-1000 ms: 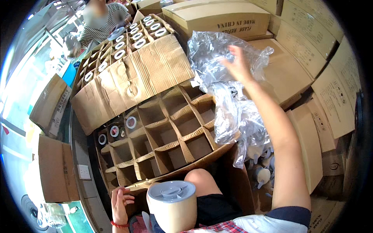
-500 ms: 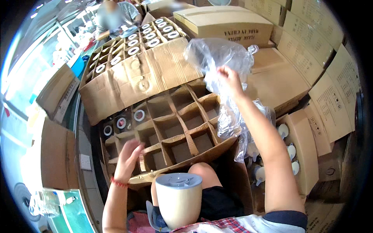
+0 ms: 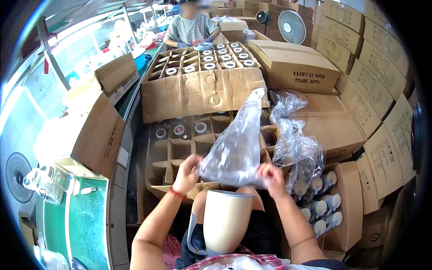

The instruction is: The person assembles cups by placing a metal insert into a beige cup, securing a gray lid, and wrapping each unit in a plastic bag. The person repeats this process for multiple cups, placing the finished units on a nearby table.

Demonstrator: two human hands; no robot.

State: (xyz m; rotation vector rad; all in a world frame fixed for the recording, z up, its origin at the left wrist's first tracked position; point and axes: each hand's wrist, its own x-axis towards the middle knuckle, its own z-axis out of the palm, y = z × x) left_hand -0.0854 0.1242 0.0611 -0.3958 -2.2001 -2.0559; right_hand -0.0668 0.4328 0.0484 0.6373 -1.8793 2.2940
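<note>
A clear plastic bag (image 3: 237,143) is stretched between my two hands, fanned out above the divided carton. My left hand (image 3: 187,173), with a red band at the wrist, pinches its near left corner. The near right corner is gripped in my right hand (image 3: 272,177). Just below the bag, a cream tumbler (image 3: 227,222) with a grey lid and grey handle stands upright in my lap, touched by neither hand. The carton (image 3: 163,155) with cardboard dividers sits in front of me, with several ring-topped items in its far cells.
More crumpled plastic bags (image 3: 294,146) lie at the carton's right. An open box (image 3: 351,198) of tumblers stands near right. Beyond is another divided carton (image 3: 198,94), with a person (image 3: 191,27) behind it. Stacked boxes (image 3: 371,81) line the right; a green bench (image 3: 85,225) runs along the left.
My right hand has come down and nearer with a plastic bag. My left hand has moved onto the bag's other corner, spreading it. The view has tilted up.
</note>
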